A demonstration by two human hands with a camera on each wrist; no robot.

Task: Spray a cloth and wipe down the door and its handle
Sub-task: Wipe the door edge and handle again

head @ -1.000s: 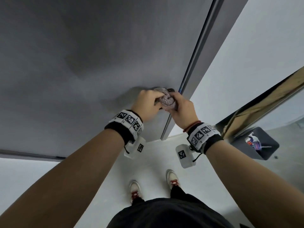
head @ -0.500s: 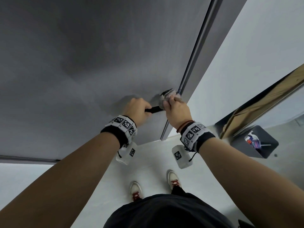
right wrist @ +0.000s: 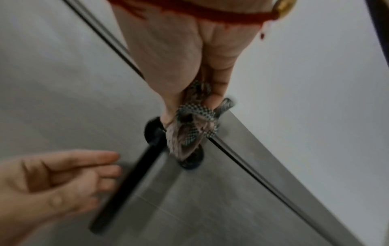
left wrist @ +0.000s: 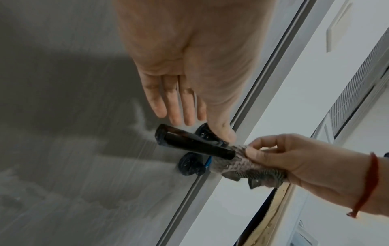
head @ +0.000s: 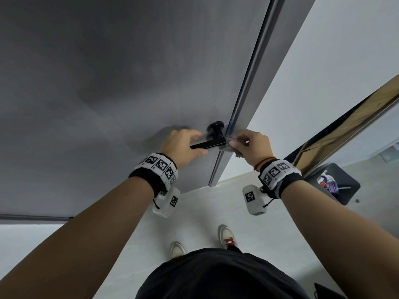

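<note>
Door handle: black lever handle (head: 208,143) on a grey door (head: 108,83), close to the door's right edge, with a round black knob (head: 214,126) just above it in the head view.
Cloth: grey checked cloth (left wrist: 248,164), bunched up, touching the hinge-side end of the lever, beside the door's edge.
Right hand: right hand (head: 255,145) pinches the cloth between thumb and curled fingers; a red string bracelet (left wrist: 367,183) sits on the wrist.
Left hand: left hand (head: 182,144) has relaxed, nearly straight fingers around the free end of the lever, gripping nothing.
Floor: pale floor (head: 194,212) below; white shoes (head: 226,236) with red laces.
Background: dark bin (head: 345,186) at right holding a spray bottle (head: 327,183).
</note>
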